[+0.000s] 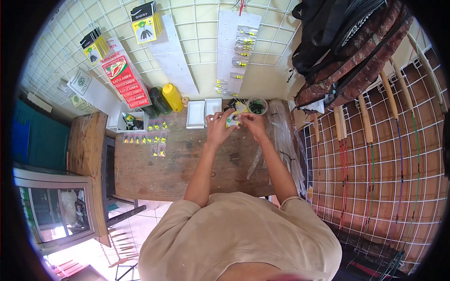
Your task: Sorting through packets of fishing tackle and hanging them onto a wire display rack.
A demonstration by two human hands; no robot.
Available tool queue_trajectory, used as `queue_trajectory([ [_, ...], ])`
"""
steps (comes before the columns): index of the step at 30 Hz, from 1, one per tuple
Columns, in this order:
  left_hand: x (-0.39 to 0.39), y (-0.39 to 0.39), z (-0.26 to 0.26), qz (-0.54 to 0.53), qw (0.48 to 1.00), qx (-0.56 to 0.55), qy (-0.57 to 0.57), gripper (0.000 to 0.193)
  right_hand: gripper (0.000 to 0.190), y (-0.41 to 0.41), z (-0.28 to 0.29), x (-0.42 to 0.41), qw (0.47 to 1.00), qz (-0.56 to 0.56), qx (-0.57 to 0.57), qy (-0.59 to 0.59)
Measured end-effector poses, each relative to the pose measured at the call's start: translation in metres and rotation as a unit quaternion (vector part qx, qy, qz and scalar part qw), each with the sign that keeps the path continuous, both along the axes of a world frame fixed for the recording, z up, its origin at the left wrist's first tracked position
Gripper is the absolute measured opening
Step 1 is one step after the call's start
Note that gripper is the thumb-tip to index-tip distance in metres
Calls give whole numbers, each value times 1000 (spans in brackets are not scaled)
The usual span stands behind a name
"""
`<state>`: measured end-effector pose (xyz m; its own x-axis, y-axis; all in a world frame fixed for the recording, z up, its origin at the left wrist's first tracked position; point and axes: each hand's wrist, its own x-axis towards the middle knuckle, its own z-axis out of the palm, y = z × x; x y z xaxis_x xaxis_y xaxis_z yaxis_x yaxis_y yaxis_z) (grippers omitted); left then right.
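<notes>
Over the far part of the wooden table, my left hand grips a small yellow and white package card bearing a green mark. The card lies between its thumb and fingers. My right hand has its thumb and forefinger pinched together at the card's right edge. Whether a small part sits between those fingertips is too fine to tell. Just beyond both hands, more black and yellow cards lie on the table. A round clear tub with dark green pieces inside stands behind my right hand.
Two white trays stand left of my hands. Small bags with yellow pieces lie farther left, near a white box and a yellow squeeze bottle. Clear plastic sleeves line the table's right edge. Packages hang from a wall grid.
</notes>
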<state>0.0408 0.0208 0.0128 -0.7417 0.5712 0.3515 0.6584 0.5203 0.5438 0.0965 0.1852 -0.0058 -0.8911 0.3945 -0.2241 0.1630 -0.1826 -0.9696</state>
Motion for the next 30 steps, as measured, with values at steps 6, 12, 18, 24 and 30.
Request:
queue_trajectory([
  [6,-1,-3,2,-4,1000,19,17,67,18,-5,7,5,998,32,49,-14],
  [12,-2,-4,1,1,1000,14,26,67,18,1,1,19,980,35,182,77],
  [18,0,-2,3,-2,999,-20,-29,67,30,3,3,28,953,73,259,140],
  [24,0,0,0,7,1000,-6,-6,66,44,3,-1,26,947,111,271,133],
  [30,0,-2,-1,13,1000,-15,-10,66,48,3,3,25,940,128,286,134],
])
